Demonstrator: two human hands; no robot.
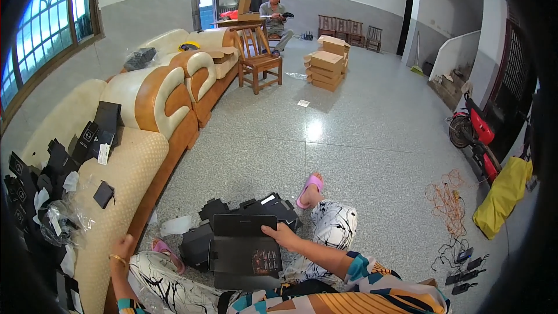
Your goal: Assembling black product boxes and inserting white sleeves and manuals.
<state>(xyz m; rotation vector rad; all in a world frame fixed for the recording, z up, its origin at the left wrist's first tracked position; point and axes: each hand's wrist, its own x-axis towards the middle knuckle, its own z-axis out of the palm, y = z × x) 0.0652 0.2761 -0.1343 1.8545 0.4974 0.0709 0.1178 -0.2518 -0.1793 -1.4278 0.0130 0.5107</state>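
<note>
My right hand (281,237) grips the right edge of a black cardboard box (241,250), thumb over the top. The box lies opened out over my lap, with a dark printed panel inside. My left hand (122,248), with a bracelet at the wrist, is beside the front edge of the sofa (125,180), apart from the box. Its fingers look curled in, and whatever they may hold is hidden. Several black boxes (197,243) lie on the floor between my feet. A small black pouch (104,194) rests on the sofa seat.
Black boxes (61,160) and clear plastic wrap (64,227) crowd the sofa's left side. Orange cord (447,200) and black adapters (465,276) lie on the floor at right, near a yellow bag (504,197). Further off are a wooden chair (258,64), stacked cartons (326,67) and a seated person (276,17).
</note>
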